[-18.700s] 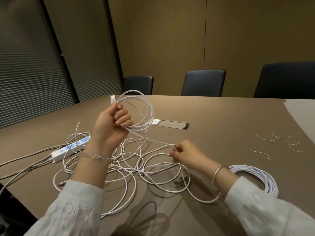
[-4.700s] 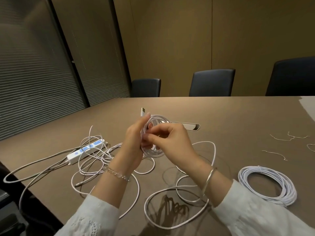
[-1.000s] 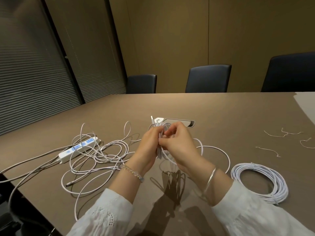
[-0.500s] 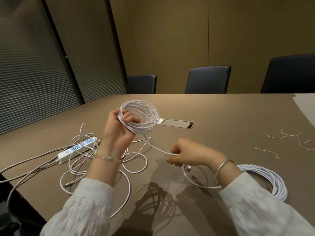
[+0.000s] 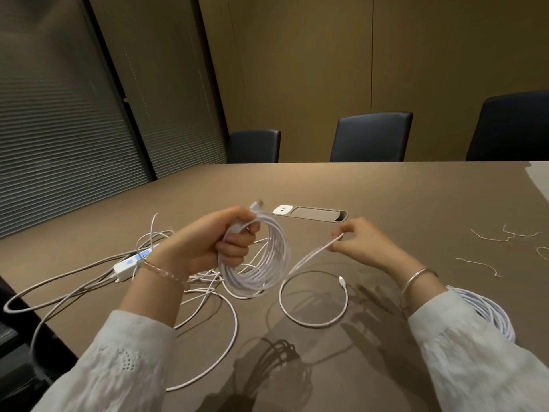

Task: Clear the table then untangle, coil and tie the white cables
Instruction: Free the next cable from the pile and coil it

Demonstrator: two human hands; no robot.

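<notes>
At the middle of the frame, the left hand [image 5: 214, 242] grips a coil of white cable [image 5: 261, 260], fingers curled through its loops and thumb over the top, holding it upright above the table [image 5: 386, 188]. A connector end [image 5: 257, 204] sticks up from the coil just above the thumb. To the right of centre, the right hand [image 5: 361, 240] pinches the free strand [image 5: 315, 254] of the same cable between thumb and fingertips, and the strand runs taut down and left toward the bottom of the coil. Below it, the tail of this cable lies on the table in one open loop [image 5: 315, 301], with a small plug [image 5: 341, 282] at its end resting inside the curve.

At the left centre, behind the left wrist, a tangle of loose white cables [image 5: 205, 281] spreads over the table, one long strand sweeping toward the lower middle of the frame. A white power strip [image 5: 130, 263] lies among them, its grey cords [image 5: 59, 289] trailing off the left table edge. At the lower right, partly hidden by the right sleeve, a finished coil [image 5: 490, 316] lies flat on the table. Several short twist ties [image 5: 481, 264] lie scattered at the right edge. A table socket hatch [image 5: 310, 213] sits just beyond the hands. Three dark chairs [image 5: 371, 136] stand along the far side of the table.
</notes>
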